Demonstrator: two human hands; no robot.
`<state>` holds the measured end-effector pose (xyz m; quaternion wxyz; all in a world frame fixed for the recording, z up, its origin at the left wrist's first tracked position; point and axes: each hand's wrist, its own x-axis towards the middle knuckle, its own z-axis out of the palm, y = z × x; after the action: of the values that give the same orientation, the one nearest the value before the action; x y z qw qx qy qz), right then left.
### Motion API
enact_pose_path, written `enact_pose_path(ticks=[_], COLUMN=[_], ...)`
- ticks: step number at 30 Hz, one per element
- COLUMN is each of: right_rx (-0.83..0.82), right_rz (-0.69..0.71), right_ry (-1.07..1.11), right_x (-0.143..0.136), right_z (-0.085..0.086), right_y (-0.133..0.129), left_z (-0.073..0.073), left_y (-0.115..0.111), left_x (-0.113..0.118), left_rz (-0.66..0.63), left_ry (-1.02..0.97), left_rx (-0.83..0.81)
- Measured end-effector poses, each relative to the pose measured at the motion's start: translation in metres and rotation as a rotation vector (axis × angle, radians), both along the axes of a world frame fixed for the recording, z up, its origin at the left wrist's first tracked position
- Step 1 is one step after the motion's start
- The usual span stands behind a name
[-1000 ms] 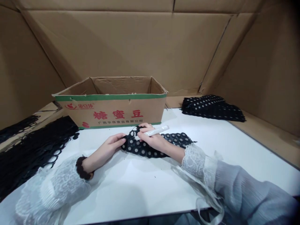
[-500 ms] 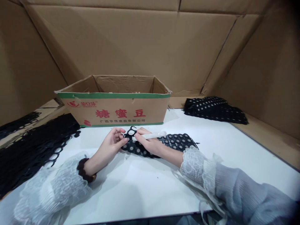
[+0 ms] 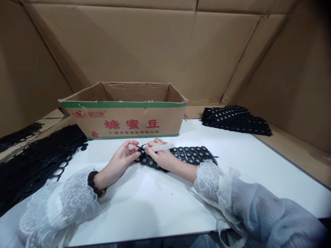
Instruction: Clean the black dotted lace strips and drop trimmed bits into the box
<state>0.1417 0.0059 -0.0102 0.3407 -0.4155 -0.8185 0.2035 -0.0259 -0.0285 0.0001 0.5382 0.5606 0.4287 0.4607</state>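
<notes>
A black strip with rows of round, pale-centred discs [image 3: 190, 155] lies on the white table, partly hidden by my right hand. My left hand [image 3: 127, 154] pinches the strip's left end between thumb and fingers. My right hand [image 3: 161, 155] is closed around a white pen-like tool [image 3: 163, 147], its tip low against the strip close to my left fingers. What the tip touches is hidden by my fingers. A bit of black ringed netting sticks up between the two hands.
Behind my hands stands an open cardboard box [image 3: 137, 117] with red lettering. Black ringed sheets [image 3: 38, 162] are piled at the left. A folded black dotted sheet [image 3: 235, 120] lies at the back right. Cardboard walls [image 3: 144, 48] enclose the table [image 3: 144, 213].
My right hand has shifted slightly left, and the white tool now lies lower and further left. The black ring at the strip's end has dropped lower between my hands.
</notes>
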Motion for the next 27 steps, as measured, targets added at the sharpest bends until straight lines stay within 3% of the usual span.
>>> enact_pose_path(ticks=[5, 10, 13, 18, 20, 24, 27], right_rx=[-0.081, -0.121, -0.137, -0.183, -0.233, -0.32, -0.338], right_rz=[0.078, 0.15, 0.172, 0.131, 0.108, 0.102, 0.093], right_ry=[0.129, 0.213, 0.262, 0.288, 0.291, 0.326, 0.342], right_x=[0.005, 0.009, 0.01, 0.01, 0.011, 0.011, 0.01], right_z=[0.005, 0.008, 0.006, 0.001, 0.0, 0.0, 0.0], right_y=[-0.002, -0.002, -0.001, 0.002, 0.004, 0.006, 0.005], left_z=[0.002, 0.001, 0.0, 0.004, 0.013, 0.048, 0.08], left_y=[-0.001, -0.004, -0.003, 0.007, 0.012, 0.027, 0.049], left_x=[0.0, 0.001, 0.001, -0.007, -0.017, -0.044, -0.057], left_rz=[-0.05, 0.078, 0.158, 0.176, 0.307, 0.751, 0.968], left_ry=[0.095, 0.384, 0.457, 0.676, 0.678, 0.628, 0.864], left_rx=[0.039, 0.269, 0.301, 0.345, 0.421, 0.677, 0.91])
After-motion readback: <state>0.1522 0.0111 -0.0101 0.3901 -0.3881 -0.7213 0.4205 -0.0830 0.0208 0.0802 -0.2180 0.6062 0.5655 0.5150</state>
